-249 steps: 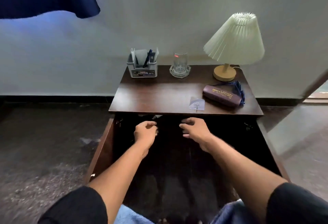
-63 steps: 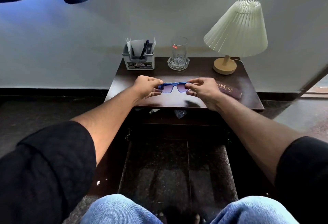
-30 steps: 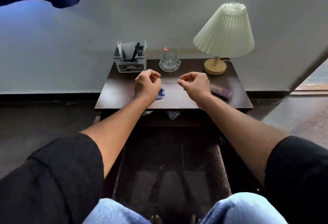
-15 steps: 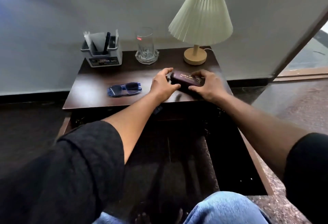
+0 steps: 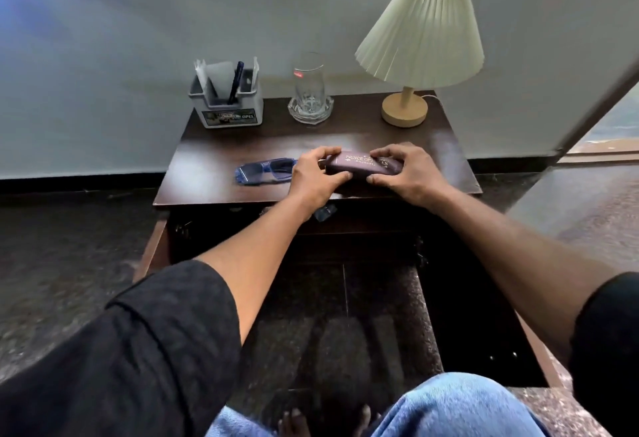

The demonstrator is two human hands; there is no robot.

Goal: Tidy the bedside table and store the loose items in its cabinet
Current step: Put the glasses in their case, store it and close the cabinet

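Bedside table (image 5: 214, 173), dark wood top; cabinet doors below are swung open. The spectacle case (image 5: 359, 164), maroon with gold lettering, lies near the front edge, right of centre. It is gripped at both ends: the left hand (image 5: 316, 179) is curled over the left end, thumb at the front edge and fingers across the top; the right hand (image 5: 411, 173) is closed the same way over the right end. Whether the lid is cracked open cannot be told.

The blue glasses (image 5: 264, 171) lie folded on the top just beside the left hand, not held. A small clear item (image 5: 325, 211) is seen at the front edge below the left wrist; what it is cannot be made out.

Handling, judged: the case is taken for a rigid, light shell with a hinged lid; it is best steadied by one end while the seam on the long front side is parted by thumbs. A smooth covering is suspected, so a firm pinch is advised. The glasses are thought light and scratch-prone; they are better lifted by the frame or folded arms, lenses left untouched.

Behind, well apart: a pen holder (image 5: 226, 101), a glass on a coaster (image 5: 309, 90), a pleated lamp (image 5: 420, 28).
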